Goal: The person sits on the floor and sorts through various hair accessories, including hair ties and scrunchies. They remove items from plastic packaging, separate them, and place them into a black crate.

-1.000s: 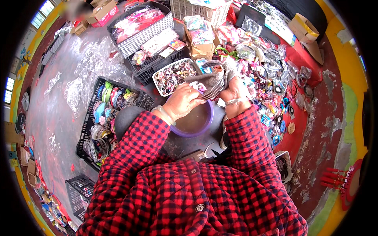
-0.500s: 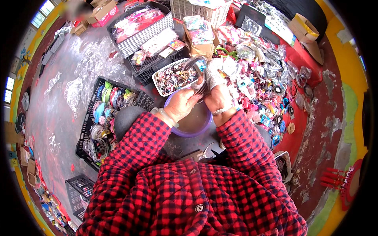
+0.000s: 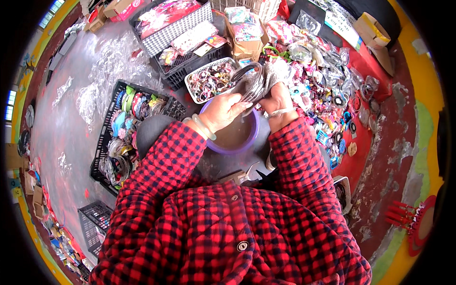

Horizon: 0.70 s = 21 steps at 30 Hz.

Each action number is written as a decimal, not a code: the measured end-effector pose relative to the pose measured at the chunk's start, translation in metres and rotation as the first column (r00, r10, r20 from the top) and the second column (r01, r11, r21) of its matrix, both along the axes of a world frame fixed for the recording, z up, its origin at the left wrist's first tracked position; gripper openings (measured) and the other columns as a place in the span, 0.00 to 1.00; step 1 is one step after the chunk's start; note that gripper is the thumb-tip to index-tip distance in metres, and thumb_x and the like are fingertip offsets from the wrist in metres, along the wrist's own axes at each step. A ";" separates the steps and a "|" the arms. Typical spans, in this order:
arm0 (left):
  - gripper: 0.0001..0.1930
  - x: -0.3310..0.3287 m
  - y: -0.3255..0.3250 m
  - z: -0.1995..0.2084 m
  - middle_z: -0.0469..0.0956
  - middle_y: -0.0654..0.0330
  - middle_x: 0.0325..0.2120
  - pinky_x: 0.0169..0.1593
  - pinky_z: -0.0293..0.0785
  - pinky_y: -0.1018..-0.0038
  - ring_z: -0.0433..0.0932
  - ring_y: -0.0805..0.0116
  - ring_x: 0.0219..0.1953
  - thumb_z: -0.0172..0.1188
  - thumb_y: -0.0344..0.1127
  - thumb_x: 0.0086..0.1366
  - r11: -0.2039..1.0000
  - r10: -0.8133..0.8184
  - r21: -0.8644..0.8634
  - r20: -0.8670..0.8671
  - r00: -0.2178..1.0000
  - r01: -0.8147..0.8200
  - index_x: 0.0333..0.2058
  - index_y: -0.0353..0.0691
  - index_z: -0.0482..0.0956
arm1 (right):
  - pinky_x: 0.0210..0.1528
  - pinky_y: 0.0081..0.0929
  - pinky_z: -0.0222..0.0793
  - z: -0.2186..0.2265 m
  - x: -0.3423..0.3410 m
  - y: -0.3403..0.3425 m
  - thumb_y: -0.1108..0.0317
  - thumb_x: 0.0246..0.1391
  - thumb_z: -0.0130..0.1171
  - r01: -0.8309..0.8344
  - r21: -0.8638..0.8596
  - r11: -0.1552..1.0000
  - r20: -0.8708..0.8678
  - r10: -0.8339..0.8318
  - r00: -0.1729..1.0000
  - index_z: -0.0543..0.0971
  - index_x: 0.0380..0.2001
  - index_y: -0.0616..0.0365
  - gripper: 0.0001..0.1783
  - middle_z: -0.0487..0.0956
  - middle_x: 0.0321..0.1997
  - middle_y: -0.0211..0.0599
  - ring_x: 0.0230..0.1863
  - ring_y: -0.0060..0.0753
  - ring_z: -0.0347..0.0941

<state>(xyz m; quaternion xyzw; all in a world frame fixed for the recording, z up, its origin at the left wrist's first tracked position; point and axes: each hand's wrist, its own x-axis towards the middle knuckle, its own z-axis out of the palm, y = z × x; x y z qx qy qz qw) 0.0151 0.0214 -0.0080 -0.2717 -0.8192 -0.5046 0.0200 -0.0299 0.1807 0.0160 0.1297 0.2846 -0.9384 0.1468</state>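
My left hand [image 3: 221, 112] is closed on a bundle of dark, thin curved headbands [image 3: 249, 81], thumb laid along it. On the other side, my right hand [image 3: 277, 100] is closed round a greyish-white cloth [image 3: 277, 71] pressed against the same bundle. Its fingertips are hidden behind the cloth. Below both hands stands a purple-rimmed basin [image 3: 257, 133] with murky, brownish liquid in it. Just beyond my left hand, a white basket [image 3: 189, 89] holds many hair bands and small hair accessories.
A black crate [image 3: 99, 156] of colourful headbands stands to my left. Stacked crates [image 3: 164, 51] of packaged goods and a cardboard box [image 3: 248, 49] lie ahead. A large heap of packaged hair accessories [image 3: 327, 90] spreads to the right. Clear plastic sheeting [image 3: 109, 71] covers floor at the left.
Both hands have shifted slightly; my right hand has moved right, and the headband bundle has turned and fanned out more into view. The cloth has moved right with my right hand.
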 end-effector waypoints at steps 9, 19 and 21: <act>0.14 -0.004 -0.004 -0.011 0.67 0.53 0.13 0.22 0.63 0.69 0.66 0.59 0.16 0.55 0.38 0.59 0.981 0.192 0.008 0.027 0.981 -0.192 0.19 0.34 0.69 | 0.31 0.22 0.67 -0.002 0.015 -0.032 0.57 0.57 0.48 -0.068 0.344 0.936 -0.043 0.088 0.995 0.72 0.36 0.53 0.12 0.73 0.28 0.27 0.29 0.23 0.70; 0.12 -0.017 -0.012 -0.005 0.74 0.63 0.27 0.35 0.68 0.83 0.72 0.78 0.29 0.45 0.35 0.66 0.644 -0.191 0.683 0.581 0.791 -0.346 0.33 0.34 0.74 | 0.39 0.31 0.69 -0.040 0.005 -0.020 0.55 0.59 0.42 -0.056 0.015 0.998 -0.021 0.056 0.998 0.72 0.39 0.58 0.18 0.75 0.35 0.39 0.36 0.35 0.72; 0.14 -0.016 -0.018 0.000 0.74 0.60 0.35 0.41 0.69 0.81 0.72 0.76 0.35 0.41 0.34 0.67 0.813 0.102 0.488 0.420 0.902 -0.319 0.40 0.32 0.72 | 0.41 0.31 0.69 -0.013 0.013 -0.023 0.54 0.59 0.42 -0.055 -0.026 0.998 -0.054 0.054 0.997 0.71 0.40 0.60 0.20 0.76 0.37 0.39 0.38 0.35 0.72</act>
